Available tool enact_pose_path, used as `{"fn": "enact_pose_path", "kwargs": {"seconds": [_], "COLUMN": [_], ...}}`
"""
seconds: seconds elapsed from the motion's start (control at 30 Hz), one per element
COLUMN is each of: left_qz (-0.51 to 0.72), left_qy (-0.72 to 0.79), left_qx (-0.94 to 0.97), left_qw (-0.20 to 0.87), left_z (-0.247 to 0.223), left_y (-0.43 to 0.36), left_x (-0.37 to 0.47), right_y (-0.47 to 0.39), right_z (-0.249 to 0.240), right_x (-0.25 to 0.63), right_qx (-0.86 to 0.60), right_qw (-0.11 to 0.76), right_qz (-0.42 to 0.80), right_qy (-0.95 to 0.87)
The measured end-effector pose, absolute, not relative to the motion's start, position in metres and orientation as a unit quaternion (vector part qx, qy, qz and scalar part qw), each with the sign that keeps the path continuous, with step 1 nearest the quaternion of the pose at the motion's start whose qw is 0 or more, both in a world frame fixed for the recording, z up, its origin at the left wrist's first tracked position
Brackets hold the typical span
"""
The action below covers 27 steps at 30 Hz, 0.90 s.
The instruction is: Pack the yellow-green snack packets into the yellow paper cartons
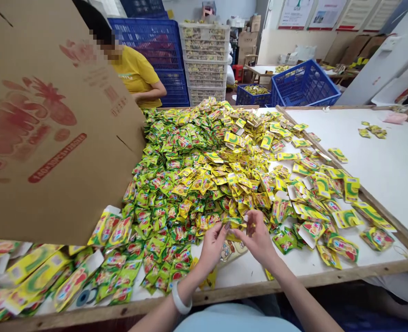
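Note:
My left hand (213, 244), with a pale band on its wrist, is at the near edge of a big heap of small candy packets (204, 180). Its thumb and fingers pinch the left end of a small yellow packet (236, 223). My right hand (257, 235) is close beside it, thumb and fingers closed on the packet's other end. Green packets (155, 221) make up the left of the heap and yellow ones the right. Beneath my hands, a flat item with cartoon figures (232, 250) rests on the white tabletop (250, 273), partly covered by them.
A large cardboard box (96, 193) rises at the left. Open yellow cartons (38, 272) lie at the near left, others at the right by a wooden rail (380, 207). Beyond the table are a person in yellow (138, 74), stacked crates (205, 62) and a blue crate (304, 85).

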<state>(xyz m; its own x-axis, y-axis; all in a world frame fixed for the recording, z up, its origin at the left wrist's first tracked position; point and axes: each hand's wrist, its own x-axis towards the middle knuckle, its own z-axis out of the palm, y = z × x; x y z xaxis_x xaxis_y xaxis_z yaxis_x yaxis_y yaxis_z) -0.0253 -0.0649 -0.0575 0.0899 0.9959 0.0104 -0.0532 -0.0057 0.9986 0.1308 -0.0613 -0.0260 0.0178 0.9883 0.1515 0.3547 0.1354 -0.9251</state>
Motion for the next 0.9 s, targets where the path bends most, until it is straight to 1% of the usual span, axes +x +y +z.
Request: {"fn": "enact_pose_path", "kwargs": {"seconds": [0.03,0.1,0.17,0.2,0.3,0.4,0.47,0.53,0.6,0.63,0.73,0.8,0.9], "left_qz": [0.499,0.507,0.498,0.487,0.430,0.334,0.253,0.211,0.221,0.239,0.298,0.322,0.341], "left_qy": [0.461,0.453,0.433,0.418,0.352,0.277,0.224,0.207,0.217,0.227,0.305,0.375,0.429], "left_qx": [0.509,0.531,0.599,0.644,0.788,0.895,0.940,0.955,0.951,0.943,0.891,0.834,0.783], "left_qw": [0.528,0.506,0.454,0.416,0.266,0.108,0.045,0.011,0.014,0.032,0.157,0.245,0.293], "left_z": [-0.059,-0.059,-0.052,-0.045,-0.018,0.008,0.020,0.026,0.026,0.023,0.009,-0.003,-0.017], "left_y": [-0.065,-0.064,-0.058,-0.050,-0.005,0.062,0.100,0.120,0.119,0.112,0.070,0.033,-0.019], "left_x": [-0.018,-0.004,0.008,0.014,0.032,0.055,0.067,0.069,0.058,0.049,0.018,0.003,-0.007], "right_y": [-0.063,-0.067,-0.072,-0.076,-0.088,-0.099,-0.103,-0.104,-0.105,-0.105,-0.107,-0.105,-0.098], "right_z": [-0.028,-0.033,-0.037,-0.039,-0.042,-0.042,-0.041,-0.041,-0.041,-0.041,-0.038,-0.034,-0.022], "right_x": [0.133,0.141,0.155,0.163,0.191,0.211,0.220,0.229,0.239,0.244,0.249,0.237,0.199], "right_qx": [-0.554,-0.527,-0.502,-0.504,-0.551,-0.585,-0.584,-0.575,-0.571,-0.569,-0.548,-0.523,-0.492], "right_qw": [0.456,0.458,0.475,0.493,0.542,0.541,0.536,0.540,0.547,0.550,0.547,0.535,0.486], "right_qz": [0.374,0.454,0.507,0.508,0.456,0.420,0.407,0.410,0.430,0.444,0.490,0.518,0.537], "right_qy": [-0.587,-0.554,-0.515,-0.495,-0.441,-0.435,-0.453,-0.457,-0.436,-0.421,-0.400,-0.415,-0.483]}}
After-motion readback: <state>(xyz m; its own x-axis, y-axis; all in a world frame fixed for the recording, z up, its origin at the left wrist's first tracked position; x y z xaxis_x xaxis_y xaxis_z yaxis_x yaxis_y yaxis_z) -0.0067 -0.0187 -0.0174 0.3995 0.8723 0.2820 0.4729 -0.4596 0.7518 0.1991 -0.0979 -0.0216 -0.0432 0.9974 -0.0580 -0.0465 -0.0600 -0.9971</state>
